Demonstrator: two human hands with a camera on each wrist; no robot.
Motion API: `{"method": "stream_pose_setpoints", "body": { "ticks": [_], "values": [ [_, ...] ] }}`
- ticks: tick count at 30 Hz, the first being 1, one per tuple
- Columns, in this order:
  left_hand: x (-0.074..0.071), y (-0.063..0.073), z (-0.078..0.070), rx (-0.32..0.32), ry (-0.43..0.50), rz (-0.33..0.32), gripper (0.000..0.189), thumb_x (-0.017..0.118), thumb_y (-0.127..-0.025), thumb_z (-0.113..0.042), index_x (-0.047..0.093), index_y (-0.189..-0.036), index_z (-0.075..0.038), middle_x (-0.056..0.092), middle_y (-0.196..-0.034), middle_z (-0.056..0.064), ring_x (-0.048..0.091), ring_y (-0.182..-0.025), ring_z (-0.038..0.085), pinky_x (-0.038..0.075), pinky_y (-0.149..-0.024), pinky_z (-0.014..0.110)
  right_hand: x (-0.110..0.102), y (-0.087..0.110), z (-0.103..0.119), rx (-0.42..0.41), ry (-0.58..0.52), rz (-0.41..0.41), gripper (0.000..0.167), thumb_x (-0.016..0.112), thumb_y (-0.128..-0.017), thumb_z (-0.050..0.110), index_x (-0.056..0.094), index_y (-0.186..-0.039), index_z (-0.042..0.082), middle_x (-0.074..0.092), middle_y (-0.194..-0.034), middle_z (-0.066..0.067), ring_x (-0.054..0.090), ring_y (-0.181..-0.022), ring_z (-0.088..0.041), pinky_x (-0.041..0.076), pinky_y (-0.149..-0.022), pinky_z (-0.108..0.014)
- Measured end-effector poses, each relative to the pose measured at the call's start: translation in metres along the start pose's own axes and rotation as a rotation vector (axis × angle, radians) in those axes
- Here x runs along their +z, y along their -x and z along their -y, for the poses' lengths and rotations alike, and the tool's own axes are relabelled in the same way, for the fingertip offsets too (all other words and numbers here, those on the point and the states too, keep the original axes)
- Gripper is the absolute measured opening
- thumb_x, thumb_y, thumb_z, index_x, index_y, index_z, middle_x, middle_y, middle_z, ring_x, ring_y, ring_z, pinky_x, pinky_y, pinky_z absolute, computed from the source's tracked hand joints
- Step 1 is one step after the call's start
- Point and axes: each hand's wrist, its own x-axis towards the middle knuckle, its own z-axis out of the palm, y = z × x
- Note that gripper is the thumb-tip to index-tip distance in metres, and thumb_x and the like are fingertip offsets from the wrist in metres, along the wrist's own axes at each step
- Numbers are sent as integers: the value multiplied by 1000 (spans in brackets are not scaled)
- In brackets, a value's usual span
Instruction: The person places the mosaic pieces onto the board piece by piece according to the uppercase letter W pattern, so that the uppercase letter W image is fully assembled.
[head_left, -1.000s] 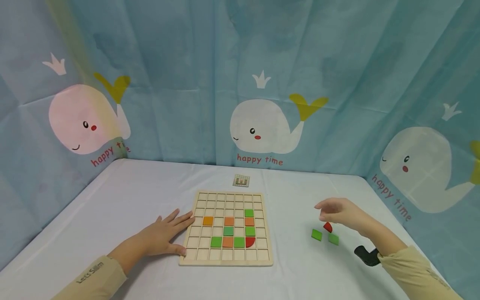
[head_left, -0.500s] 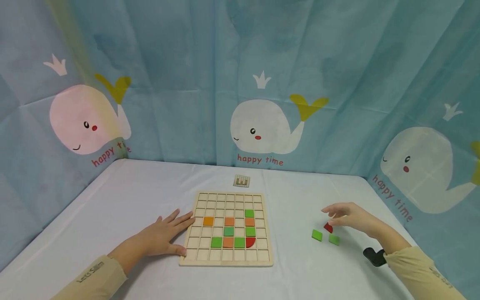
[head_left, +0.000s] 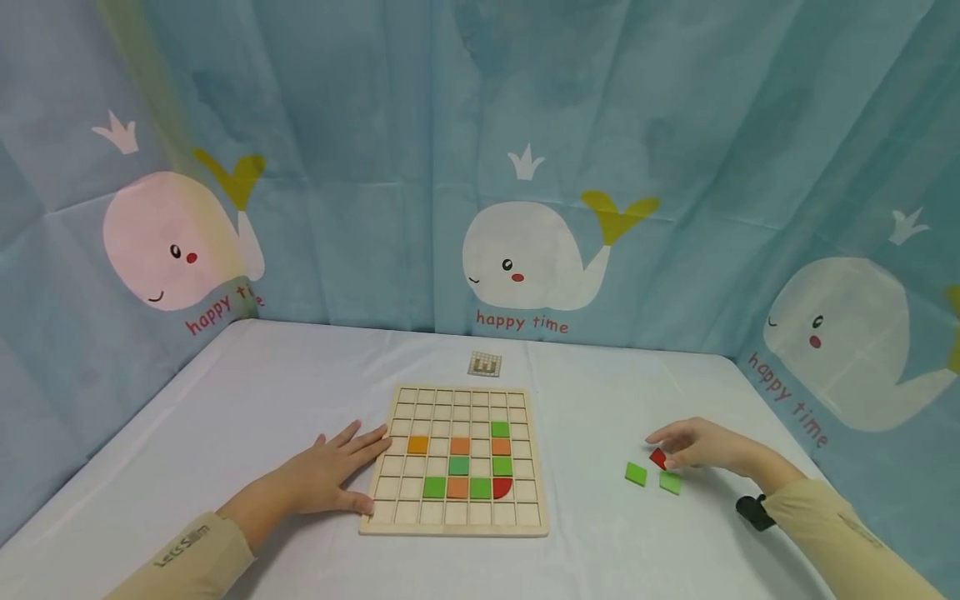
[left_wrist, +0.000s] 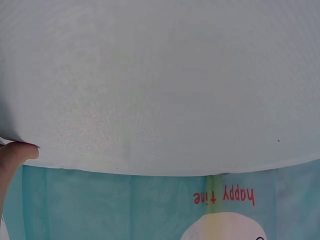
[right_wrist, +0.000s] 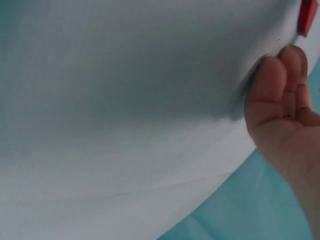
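My left hand [head_left: 318,475] lies flat with fingers spread, its fingertips and thumb on the left edge of a wooden grid board [head_left: 453,528]. Green, orange and teal square tiles and one red quarter-round tile [head_left: 502,487] sit in the board's cells. On the right, my right hand [head_left: 705,442] is low over a loose red tile [head_left: 658,458], thumb at its right corner and forefinger reaching beyond it. Two loose green tiles, one on the left [head_left: 636,474] and one nearer the wrist [head_left: 670,482], lie beside it. The right wrist view catches the red tile past the bent fingers.
A small pattern card [head_left: 485,364] lies behind the board on the white-covered table [head_left: 600,400]. Behind rises a blue curtain [head_left: 360,250] printed with whales. A black object [head_left: 754,512] shows at the right sleeve.
My right hand has come down and a little to the right, from above the loose tiles to the red one, which has turned slightly. The left hand stays on the board.
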Motion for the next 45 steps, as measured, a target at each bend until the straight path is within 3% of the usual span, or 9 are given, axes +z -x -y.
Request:
{"method": "stream_pose_setpoints", "body": {
  "ticks": [6, 12, 28, 36, 41, 45],
  "values": [
    [0, 1, -2, 8, 8, 4, 98, 55, -78, -73, 34, -152, -13, 24, -159, 8, 14, -143, 47, 17, -99, 77, -1, -7, -10, -3, 17, 29, 33, 73, -85, 5, 67, -117, -1, 56, -105, -10, 45, -94, -26, 43, -74, -36],
    [-2, 1, -4, 10, -4, -5, 97, 57, -79, -71, 34, -152, -11, 25, -159, 8, 15, -142, 47, 18, -99, 77, 0, -12, -12, -17, 22, 24, 28, 74, -83, 4, 68, -110, -1, 49, -89, -7, 43, -84, -23, 41, -66, -31],
    [-2, 0, -1, 25, -34, -8, 97, 56, -79, -71, 35, -152, -10, 25, -159, 9, 17, -141, 48, 21, -98, 77, 3, -14, -4, -17, 26, 14, 18, 74, -79, -1, 61, -91, 2, 51, -80, -4, 46, -75, -21, 39, -61, -28],
    [-1, 2, 2, 29, -34, -22, 96, 57, -80, -71, 35, -152, -11, 26, -158, 9, 18, -141, 48, 22, -97, 77, 9, -13, -3, -31, 45, -70, 18, 75, -81, 4, 57, -85, 3, 54, -79, -3, 46, -71, -19, 39, -61, -27],
    [-1, 2, 1, 22, -26, -19, 96, 57, -80, -71, 34, -152, -11, 26, -158, 9, 18, -141, 48, 21, -98, 77, 11, -10, 1, -19, 32, -99, 15, 72, -84, 5, 57, -85, 2, 53, -78, -3, 46, -70, -18, 39, -60, -27],
    [-1, 1, 0, 14, -22, -15, 97, 56, -79, -72, 34, -152, -12, 25, -159, 8, 17, -142, 47, 21, -98, 76, 11, -7, 4, -49, 8, -110, 14, 69, -88, 5, 62, -98, -2, 49, -74, -2, 46, -66, -15, 39, -57, -25]
  ]
}}
